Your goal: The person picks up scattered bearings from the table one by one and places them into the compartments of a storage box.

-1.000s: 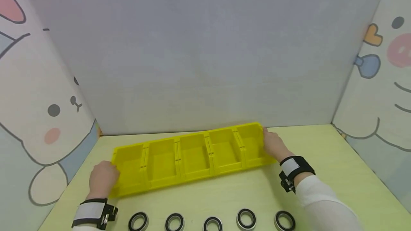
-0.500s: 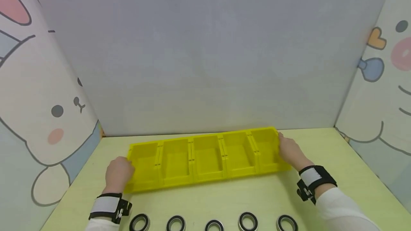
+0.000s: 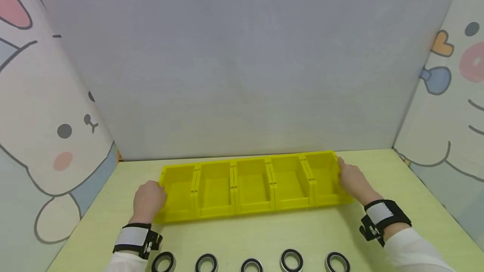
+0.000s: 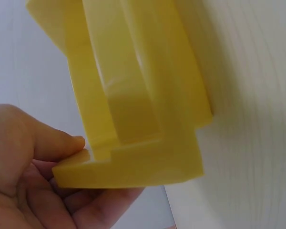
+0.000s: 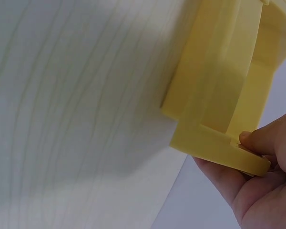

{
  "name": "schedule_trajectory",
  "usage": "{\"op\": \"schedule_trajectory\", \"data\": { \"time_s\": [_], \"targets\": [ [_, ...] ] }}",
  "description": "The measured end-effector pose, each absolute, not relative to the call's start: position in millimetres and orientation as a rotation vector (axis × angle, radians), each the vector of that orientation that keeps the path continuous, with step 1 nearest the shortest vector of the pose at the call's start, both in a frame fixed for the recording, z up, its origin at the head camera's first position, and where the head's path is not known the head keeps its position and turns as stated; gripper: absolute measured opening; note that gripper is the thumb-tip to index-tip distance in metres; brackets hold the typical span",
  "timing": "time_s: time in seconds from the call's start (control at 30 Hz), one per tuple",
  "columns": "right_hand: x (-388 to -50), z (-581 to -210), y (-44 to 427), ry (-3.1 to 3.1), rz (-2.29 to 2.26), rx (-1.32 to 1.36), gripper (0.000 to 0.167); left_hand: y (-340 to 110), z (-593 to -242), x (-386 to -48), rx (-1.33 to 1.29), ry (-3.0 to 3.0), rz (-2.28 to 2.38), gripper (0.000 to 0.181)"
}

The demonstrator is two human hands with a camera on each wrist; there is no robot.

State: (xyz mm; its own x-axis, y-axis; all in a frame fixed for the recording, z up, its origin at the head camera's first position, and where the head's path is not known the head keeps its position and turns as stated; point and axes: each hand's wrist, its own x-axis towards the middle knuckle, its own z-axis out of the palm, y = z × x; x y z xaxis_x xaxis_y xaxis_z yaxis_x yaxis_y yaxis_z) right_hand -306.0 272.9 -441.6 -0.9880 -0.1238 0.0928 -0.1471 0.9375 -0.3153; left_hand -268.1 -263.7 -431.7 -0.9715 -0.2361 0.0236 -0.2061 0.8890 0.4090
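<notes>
A long yellow bin [image 3: 252,207] with several compartments in a row spans the middle of the head view, its right end slightly farther back. My left hand [image 3: 149,198] grips its left end wall; in the left wrist view the thumb of that hand [image 4: 43,176] lies on the inner side and the fingers outside. At the other end my right hand [image 3: 354,181] holds the right end wall. The right wrist view shows that hand [image 5: 269,176] pinching the wall between thumb and fingers. No object shows inside the compartments.
Several black-and-silver ring bearings, among them one bearing [image 3: 291,260], lie in a row along the near part of the pale wooden table [image 3: 408,205]. A grey back wall [image 3: 242,74] and cartoon-printed side panels [image 3: 60,171] enclose the table.
Both hands have carried the yellow bin to the right, and its slant has lessened. The bearings have stayed in place on the table.
</notes>
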Motion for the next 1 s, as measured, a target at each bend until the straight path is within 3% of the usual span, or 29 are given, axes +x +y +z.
{"op": "schedule_trajectory", "data": {
  "time_s": [0.4, 0.6, 0.83, 1.0],
  "targets": [
    [-304, -442, 289, -3.019, 0.528, 0.243, 0.054, -260, -427, -272, 0.196, -2.964, -0.698, 0.036],
    [-293, -426, 287, -2.975, 0.486, 0.29, 0.064, -266, -426, -275, 0.123, -2.977, -0.722, 0.04],
    [-265, -383, 277, -2.811, 0.331, 0.418, 0.072, -272, -425, -279, 0.101, -3.015, -0.735, 0.042],
    [-225, -383, 260, -2.768, 0.234, 0.554, 0.075, -274, -424, -280, 0.12, -3.056, -0.809, 0.041]
  ]
}}
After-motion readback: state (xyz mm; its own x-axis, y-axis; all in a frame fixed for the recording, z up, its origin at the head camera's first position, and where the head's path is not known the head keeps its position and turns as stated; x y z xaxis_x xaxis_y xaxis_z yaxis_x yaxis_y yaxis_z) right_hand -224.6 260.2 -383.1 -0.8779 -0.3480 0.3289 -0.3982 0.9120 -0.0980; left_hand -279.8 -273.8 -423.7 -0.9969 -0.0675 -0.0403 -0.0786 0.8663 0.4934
